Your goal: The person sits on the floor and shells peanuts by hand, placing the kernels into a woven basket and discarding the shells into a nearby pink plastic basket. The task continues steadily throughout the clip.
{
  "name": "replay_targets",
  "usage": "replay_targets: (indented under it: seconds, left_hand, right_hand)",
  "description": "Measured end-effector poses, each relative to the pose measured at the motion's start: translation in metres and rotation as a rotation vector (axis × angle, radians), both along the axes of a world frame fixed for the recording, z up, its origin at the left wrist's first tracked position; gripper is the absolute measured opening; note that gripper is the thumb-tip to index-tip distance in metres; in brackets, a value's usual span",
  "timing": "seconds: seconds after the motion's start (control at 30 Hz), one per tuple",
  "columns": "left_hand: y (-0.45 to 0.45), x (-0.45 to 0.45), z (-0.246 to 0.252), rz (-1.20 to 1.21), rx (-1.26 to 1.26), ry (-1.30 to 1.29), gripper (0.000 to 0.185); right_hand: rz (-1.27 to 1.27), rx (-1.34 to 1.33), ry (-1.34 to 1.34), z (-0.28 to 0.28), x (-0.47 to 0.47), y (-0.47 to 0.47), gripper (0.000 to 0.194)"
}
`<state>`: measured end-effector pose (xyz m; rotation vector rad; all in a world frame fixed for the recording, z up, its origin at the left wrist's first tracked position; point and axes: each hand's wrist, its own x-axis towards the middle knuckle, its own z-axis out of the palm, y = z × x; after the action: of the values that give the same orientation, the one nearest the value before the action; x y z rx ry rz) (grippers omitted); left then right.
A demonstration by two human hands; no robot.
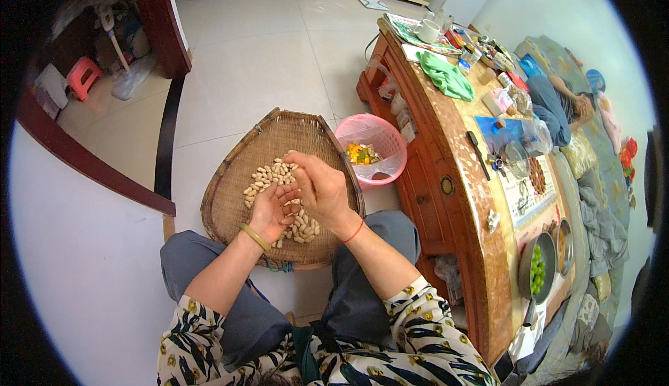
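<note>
A woven bamboo winnowing basket (230, 177) lies before my knees, with a heap of unshelled peanuts (303, 227) in it. Over the heap, my left hand (274, 209) is palm up with its fingers apart and slightly curled; no object shows in it. My right hand (320, 182) is raised just above and to the right of it, fingers bent and thumb near the fingertips. Whether it holds a peanut cannot be told. Right of the basket, a pink plastic bin (401, 148) with a clear liner holds shells and yellow scraps.
A long wooden table (449, 124) along the right bears a green cloth (447, 75), a mug (428, 30) and a pan (550, 260) of green fruit. Behind it, a person (549, 104) is on a sofa. A doorway with a pink stool (83, 76) is at the left.
</note>
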<state>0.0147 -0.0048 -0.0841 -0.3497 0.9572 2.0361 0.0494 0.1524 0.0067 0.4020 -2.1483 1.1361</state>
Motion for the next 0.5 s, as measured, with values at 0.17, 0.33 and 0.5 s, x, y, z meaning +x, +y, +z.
replay_targets:
  seconds: [0.17, 0.33, 0.5]
  left_hand:
    - [0.006, 0.005, 0.018, 0.023, 0.076, -0.017, 0.041]
    - [0.007, 0.009, 0.028, 0.055, 0.13, -0.025, 0.039]
    - [0.004, 0.005, 0.017, 0.018, 0.182, 0.003, 0.039]
  right_hand:
    - [0.015, 0.26, 0.025, -0.004, 0.001, 0.006, 0.033]
    - [0.028, 0.317, -0.035, -0.001, 0.001, 0.008, 0.039]
    - [0.054, 0.281, -0.06, -0.005, -0.001, 0.005, 0.038]
